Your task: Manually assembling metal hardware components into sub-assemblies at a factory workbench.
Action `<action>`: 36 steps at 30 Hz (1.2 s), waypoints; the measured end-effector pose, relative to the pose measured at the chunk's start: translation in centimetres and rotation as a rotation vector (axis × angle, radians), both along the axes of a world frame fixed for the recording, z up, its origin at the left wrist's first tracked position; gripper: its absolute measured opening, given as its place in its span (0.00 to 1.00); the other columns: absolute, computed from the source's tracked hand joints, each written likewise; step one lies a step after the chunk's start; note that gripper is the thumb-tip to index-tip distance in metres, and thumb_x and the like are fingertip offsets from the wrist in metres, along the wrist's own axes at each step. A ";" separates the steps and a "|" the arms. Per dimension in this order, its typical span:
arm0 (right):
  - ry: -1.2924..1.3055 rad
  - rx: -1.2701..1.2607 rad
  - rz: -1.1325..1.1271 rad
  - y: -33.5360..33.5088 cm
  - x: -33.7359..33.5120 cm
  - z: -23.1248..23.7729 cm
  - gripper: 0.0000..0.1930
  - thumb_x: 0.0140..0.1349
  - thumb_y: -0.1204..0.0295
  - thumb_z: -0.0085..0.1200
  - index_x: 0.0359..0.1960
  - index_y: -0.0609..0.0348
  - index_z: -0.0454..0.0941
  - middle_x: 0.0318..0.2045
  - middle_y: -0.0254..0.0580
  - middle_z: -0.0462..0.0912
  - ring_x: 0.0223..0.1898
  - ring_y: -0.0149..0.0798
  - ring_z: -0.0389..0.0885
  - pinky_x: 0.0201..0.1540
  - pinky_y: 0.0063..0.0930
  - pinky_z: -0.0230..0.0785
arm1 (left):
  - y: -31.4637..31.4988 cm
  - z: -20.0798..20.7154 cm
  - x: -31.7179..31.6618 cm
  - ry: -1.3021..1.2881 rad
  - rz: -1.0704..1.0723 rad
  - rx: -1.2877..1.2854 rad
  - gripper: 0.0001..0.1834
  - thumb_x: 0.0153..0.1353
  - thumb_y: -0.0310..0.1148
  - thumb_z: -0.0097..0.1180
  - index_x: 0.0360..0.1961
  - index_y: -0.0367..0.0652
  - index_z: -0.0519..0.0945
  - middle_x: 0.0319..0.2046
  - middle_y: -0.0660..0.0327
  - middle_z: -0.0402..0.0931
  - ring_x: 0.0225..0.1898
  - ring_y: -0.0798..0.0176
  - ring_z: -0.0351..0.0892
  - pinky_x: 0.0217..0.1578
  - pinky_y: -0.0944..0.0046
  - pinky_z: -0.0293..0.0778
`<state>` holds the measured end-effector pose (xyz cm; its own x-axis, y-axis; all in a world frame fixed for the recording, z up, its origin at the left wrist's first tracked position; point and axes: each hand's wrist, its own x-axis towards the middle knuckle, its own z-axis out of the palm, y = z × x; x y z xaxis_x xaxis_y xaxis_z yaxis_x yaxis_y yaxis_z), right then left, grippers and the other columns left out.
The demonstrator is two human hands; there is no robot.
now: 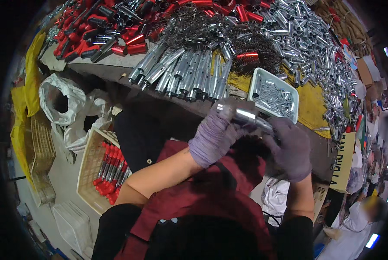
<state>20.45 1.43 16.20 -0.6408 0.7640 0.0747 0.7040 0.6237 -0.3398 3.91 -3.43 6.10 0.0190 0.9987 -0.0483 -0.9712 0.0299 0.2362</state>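
Observation:
My left hand [215, 136], in a purple-grey glove, is closed around a shiny metal tube [246, 115] in front of my chest. Fingers of my gloved right hand [289, 149] close on the narrower, darker right end of the same piece; its very tip is hidden in the glove. Just beyond my hands, long silver tubes [198, 76] lie side by side at the bench edge. A white tray [294, 113] holding small metal pins [272, 97] stands behind my right hand.
Heaped on the bench are red-handled parts [79, 43], dark springs [252, 41] and short silver sleeves [306, 39]. At left, a cream crate [86, 167] holds red-ended tools [111, 167] near white sacks [57, 82]. A person in white [350, 236] is at lower right.

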 end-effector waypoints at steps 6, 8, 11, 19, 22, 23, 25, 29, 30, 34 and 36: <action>0.059 0.119 0.237 -1.9 -4.6 0.3 0.21 0.50 0.70 0.56 0.48 0.58 0.70 0.40 0.51 0.76 0.40 0.53 0.77 0.43 0.39 0.71 | -1.4 -1.1 -0.8 -0.182 -0.062 -0.097 0.20 0.61 0.44 0.52 0.51 0.49 0.68 0.44 0.58 0.71 0.51 0.59 0.68 0.52 0.60 0.69; 0.236 0.023 0.318 -2.3 -4.8 1.2 0.21 0.50 0.68 0.57 0.47 0.57 0.72 0.39 0.50 0.77 0.41 0.54 0.76 0.44 0.38 0.69 | -2.6 -1.0 -1.9 -0.044 -0.092 -0.156 0.20 0.60 0.45 0.52 0.49 0.47 0.69 0.42 0.58 0.71 0.49 0.58 0.69 0.51 0.59 0.69; 0.234 -0.099 0.168 -1.7 -4.2 0.4 0.19 0.49 0.62 0.61 0.41 0.56 0.75 0.34 0.44 0.77 0.34 0.50 0.76 0.37 0.40 0.69 | -4.5 -0.5 -3.0 0.381 -0.207 -0.329 0.23 0.57 0.48 0.53 0.45 0.41 0.71 0.37 0.58 0.72 0.44 0.55 0.72 0.49 0.56 0.68; 0.193 -0.353 0.220 -0.9 -3.8 -2.9 0.16 0.52 0.54 0.57 0.24 0.54 0.79 0.17 0.38 0.74 0.22 0.42 0.74 0.26 0.32 0.65 | -5.9 1.4 -1.7 1.568 -0.094 0.231 0.28 0.57 0.49 0.49 0.51 0.39 0.64 0.37 0.47 0.74 0.39 0.46 0.76 0.42 0.54 0.71; 0.774 -0.462 -0.114 -0.1 -2.2 -3.6 0.19 0.55 0.53 0.54 0.25 0.58 0.77 0.17 0.39 0.72 0.22 0.34 0.70 0.25 0.30 0.63 | -5.9 2.6 -2.2 1.812 -0.373 0.179 0.26 0.57 0.50 0.50 0.47 0.40 0.66 0.35 0.45 0.74 0.39 0.42 0.76 0.39 0.52 0.71; 0.732 -0.508 -0.050 0.2 -1.9 -3.6 0.21 0.56 0.51 0.53 0.25 0.61 0.76 0.18 0.39 0.71 0.22 0.33 0.68 0.26 0.30 0.63 | -5.9 2.7 -2.3 1.775 -0.361 0.147 0.26 0.56 0.50 0.51 0.45 0.40 0.67 0.34 0.45 0.75 0.38 0.41 0.75 0.38 0.51 0.71; 0.590 -0.533 -0.014 1.4 -0.7 -4.5 0.26 0.57 0.48 0.50 0.25 0.65 0.74 0.18 0.42 0.70 0.22 0.36 0.66 0.29 0.33 0.63 | -5.0 4.2 -3.1 1.801 -0.368 0.064 0.28 0.55 0.53 0.52 0.45 0.39 0.67 0.32 0.44 0.74 0.37 0.41 0.76 0.37 0.52 0.71; 0.394 -0.387 -0.196 2.6 1.5 -4.6 0.27 0.58 0.46 0.46 0.27 0.63 0.75 0.21 0.51 0.74 0.24 0.46 0.73 0.32 0.36 0.65 | -1.7 4.5 -5.2 1.982 -0.004 -0.149 0.27 0.59 0.40 0.53 0.57 0.42 0.62 0.47 0.50 0.72 0.47 0.56 0.73 0.44 0.59 0.69; 0.398 -0.374 -0.229 2.4 2.2 -4.0 0.27 0.58 0.46 0.46 0.27 0.63 0.75 0.21 0.51 0.74 0.24 0.46 0.73 0.32 0.36 0.65 | -0.2 4.2 -5.9 2.129 0.030 -0.204 0.30 0.60 0.45 0.50 0.60 0.44 0.59 0.46 0.43 0.73 0.47 0.47 0.76 0.42 0.55 0.70; 0.210 -0.288 -0.314 2.9 5.3 -4.1 0.22 0.59 0.52 0.47 0.30 0.62 0.76 0.26 0.52 0.77 0.31 0.50 0.77 0.35 0.36 0.68 | 5.0 4.9 -6.6 2.771 0.013 -0.347 0.28 0.61 0.53 0.39 0.54 0.44 0.66 0.38 0.44 0.76 0.40 0.42 0.76 0.41 0.47 0.69; 0.127 -0.137 -0.339 3.8 7.4 -4.4 0.18 0.58 0.56 0.50 0.32 0.62 0.76 0.27 0.52 0.77 0.31 0.50 0.77 0.36 0.36 0.68 | 6.5 4.7 -6.4 2.837 -0.111 -0.305 0.27 0.61 0.53 0.38 0.52 0.44 0.68 0.37 0.44 0.76 0.40 0.42 0.76 0.42 0.47 0.69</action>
<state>27.82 5.26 11.85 -0.3427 0.9392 0.0200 0.8092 0.3060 -0.5016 -2.50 3.02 10.77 -0.2285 0.9714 -0.0649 0.9723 0.2311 0.0350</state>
